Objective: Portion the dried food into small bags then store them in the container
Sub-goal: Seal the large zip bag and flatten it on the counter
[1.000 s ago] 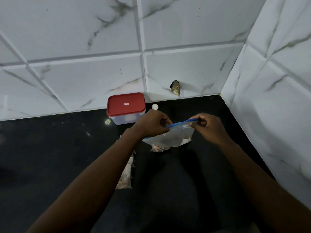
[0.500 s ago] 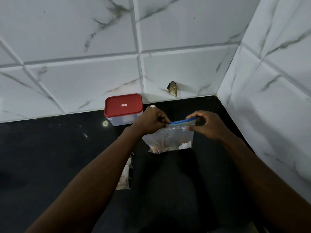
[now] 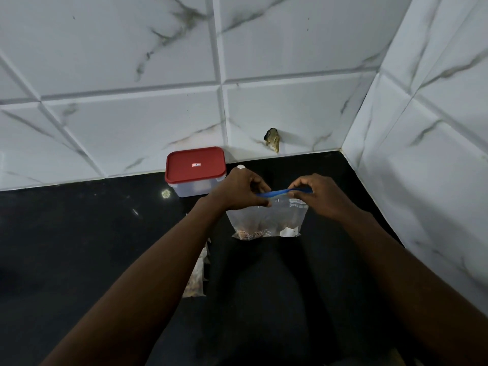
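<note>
A small clear zip bag [image 3: 266,220] with a blue seal strip hangs upright over the black counter, dried food settled in its bottom. My left hand [image 3: 239,190] pinches the left end of the strip. My right hand [image 3: 317,196] pinches the strip near its middle and right end. A clear container with a red lid [image 3: 195,166] stands closed behind my left hand, against the wall. Another clear bag with dried food [image 3: 196,276] lies on the counter, partly hidden under my left forearm.
The black counter [image 3: 79,247] runs into a corner of white marble tiles; the right wall [image 3: 422,180] is close beside my right arm. A small brownish object [image 3: 273,138] sticks to the back wall. A small white round thing [image 3: 240,167] peeks out behind my left hand.
The bag has swung from tilted to hanging upright. My right hand's fingers have slid leftwards along the blue strip, closer to my left hand.
</note>
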A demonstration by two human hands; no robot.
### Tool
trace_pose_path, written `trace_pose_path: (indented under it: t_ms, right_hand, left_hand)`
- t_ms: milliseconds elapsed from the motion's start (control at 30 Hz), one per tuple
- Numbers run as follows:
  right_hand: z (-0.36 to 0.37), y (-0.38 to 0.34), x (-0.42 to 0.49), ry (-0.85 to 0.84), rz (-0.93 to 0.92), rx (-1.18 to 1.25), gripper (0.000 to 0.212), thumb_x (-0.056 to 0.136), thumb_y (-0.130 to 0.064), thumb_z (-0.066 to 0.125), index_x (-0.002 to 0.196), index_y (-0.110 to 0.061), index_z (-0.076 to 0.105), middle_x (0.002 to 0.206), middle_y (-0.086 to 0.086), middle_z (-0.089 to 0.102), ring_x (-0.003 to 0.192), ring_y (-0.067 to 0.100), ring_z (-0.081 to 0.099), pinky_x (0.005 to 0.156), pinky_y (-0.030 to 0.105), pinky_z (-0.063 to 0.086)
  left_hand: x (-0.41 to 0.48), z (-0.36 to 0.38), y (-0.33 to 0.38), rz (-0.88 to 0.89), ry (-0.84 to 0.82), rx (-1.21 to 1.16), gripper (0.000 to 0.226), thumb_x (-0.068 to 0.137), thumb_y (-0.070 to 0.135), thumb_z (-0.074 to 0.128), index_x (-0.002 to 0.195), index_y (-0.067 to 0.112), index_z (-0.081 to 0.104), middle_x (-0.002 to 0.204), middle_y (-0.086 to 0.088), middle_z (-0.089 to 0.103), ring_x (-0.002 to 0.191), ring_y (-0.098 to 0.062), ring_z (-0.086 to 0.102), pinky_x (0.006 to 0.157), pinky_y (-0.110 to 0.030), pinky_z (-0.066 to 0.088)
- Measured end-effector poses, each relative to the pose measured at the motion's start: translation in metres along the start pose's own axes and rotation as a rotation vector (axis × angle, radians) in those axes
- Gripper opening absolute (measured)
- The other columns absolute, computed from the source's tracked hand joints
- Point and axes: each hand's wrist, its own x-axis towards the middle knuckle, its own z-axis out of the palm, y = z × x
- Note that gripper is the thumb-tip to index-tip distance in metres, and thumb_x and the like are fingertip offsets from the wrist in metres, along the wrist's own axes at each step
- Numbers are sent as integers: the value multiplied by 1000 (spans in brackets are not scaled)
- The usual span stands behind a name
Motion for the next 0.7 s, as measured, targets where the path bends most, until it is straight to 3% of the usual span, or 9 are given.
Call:
trace_pose_path:
  t_ms: [233,400,500,700]
  right_hand:
    - [3,0,2,-50,4,-41,19,97,-27,66,115,-20,69,101,-7,64,92,5,61,83,24,51]
    - [-8,-6,2,-43,-60,-59,26,82,-35,82,105,-27,73,85,-19,66,78,-1,63,72,16,48]
    - [-10,-14,5,-48,-91,-31,43,76,-41,83,115,-31,69,92,-20,67,83,-1,62,74,19,48]
    - [0,-20,16,-84,-88,-124,20,85,-31,78,105,-36,75,96,-17,67,87,4,63,79,37,58]
  left_hand:
    - [0,1,-6,-3,0,55,18,87,18,81,104,11,78,95,2,75,80,0,66,72,-14,51]
    - [-1,1,-11,-9,5,43,16,88,13,80,104,10,78,97,2,75,80,4,65,72,-11,51]
    - [0,0,-11,-8,21,32,17,87,12,80,104,8,78,98,2,75,80,5,65,72,-8,51]
    - [-2,-5,-8,-6,-13,10,22,85,15,82,106,9,78,99,1,75,80,3,65,71,-10,51]
